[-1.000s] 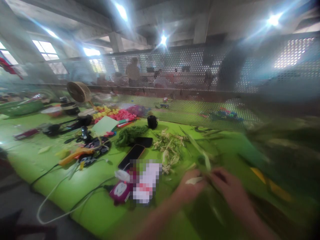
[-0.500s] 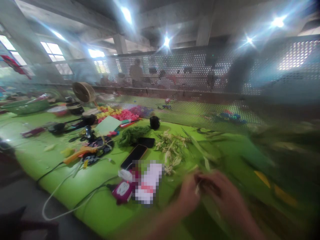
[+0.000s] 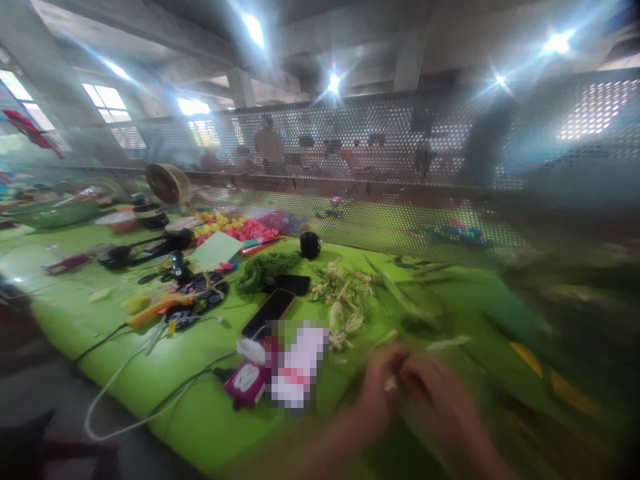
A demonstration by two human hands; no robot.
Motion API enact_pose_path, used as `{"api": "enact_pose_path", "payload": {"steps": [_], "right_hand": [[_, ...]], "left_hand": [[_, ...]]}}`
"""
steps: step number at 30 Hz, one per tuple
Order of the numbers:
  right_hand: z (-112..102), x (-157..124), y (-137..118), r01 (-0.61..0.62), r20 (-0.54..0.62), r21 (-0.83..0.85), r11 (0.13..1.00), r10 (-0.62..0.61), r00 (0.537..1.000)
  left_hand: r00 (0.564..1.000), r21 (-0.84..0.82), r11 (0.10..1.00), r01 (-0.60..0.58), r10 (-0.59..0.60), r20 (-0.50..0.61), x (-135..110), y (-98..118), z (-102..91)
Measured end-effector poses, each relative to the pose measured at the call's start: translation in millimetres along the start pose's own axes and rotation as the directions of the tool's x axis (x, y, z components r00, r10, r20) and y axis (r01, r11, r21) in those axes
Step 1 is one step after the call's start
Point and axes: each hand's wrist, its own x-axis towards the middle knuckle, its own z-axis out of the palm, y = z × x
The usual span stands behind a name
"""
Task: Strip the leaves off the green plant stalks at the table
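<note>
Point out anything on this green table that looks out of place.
The white cable loops past the edge of the table, where it could snag. Beyond the left hand, pale scraps lie in a loose heap, looking spilled.

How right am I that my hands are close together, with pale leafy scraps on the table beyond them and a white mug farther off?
The mug is black, not white, as the head view shows. Otherwise right: the left hand and right hand are close together, with pale leafy scraps on the table beyond.

The dry strips (image 3: 345,293) are pale yellow, the tabletop (image 3: 210,427) green.
</note>
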Motion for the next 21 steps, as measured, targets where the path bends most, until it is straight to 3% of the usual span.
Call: {"api": "enact_pose_path", "payload": {"steps": [3, 5, 7, 9, 11, 15, 21], "right_hand": [[0.9, -2.3, 4.9, -0.038, -0.096, 0.079, 0.996, 0.045, 0.994], [-3.1, -0.8, 6.2, -0.179, -0.21, 0.138, 0.974, 0.205, 0.956], [-8.4, 3.6, 5.9, -0.333, -0.247, 0.234, 0.914, 0.387, 0.888], [-12.3, 9.4, 4.7, -0.405, -0.176, 0.33, 0.852, 0.478, 0.861], [-13.3, 14.2, 3.8, -0.402, -0.097, 0.389, 0.829, 0.471, 0.877], [-11.3, 17.6, 3.3, -0.404, -0.059, 0.43, 0.807, 0.472, 0.88], [-15.7, 18.4, 4.6, -0.497, 0.028, 0.465, 0.733, 0.549, 0.836]], "left_hand": [[0.999, -0.119, 0.993, -0.017, 0.022, 0.041, 4.8, 9.3, 0.8], [0.999, -0.177, 0.984, 0.024, -0.016, 0.045, 7.8, 18.0, 2.0], [0.997, -0.189, 0.979, 0.08, -0.082, -0.001, 8.9, 25.4, 2.7], [0.988, -0.175, 0.975, 0.139, -0.148, -0.045, 8.3, 29.8, 2.6], [0.977, -0.162, 0.967, 0.195, -0.206, -0.052, 7.5, 30.4, 1.5], [0.958, -0.176, 0.948, 0.266, -0.281, -0.062, 9.1, 24.7, -0.4], [0.966, -0.24, 0.94, 0.244, -0.258, -0.03, 11.0, 21.0, 1.5]]}}
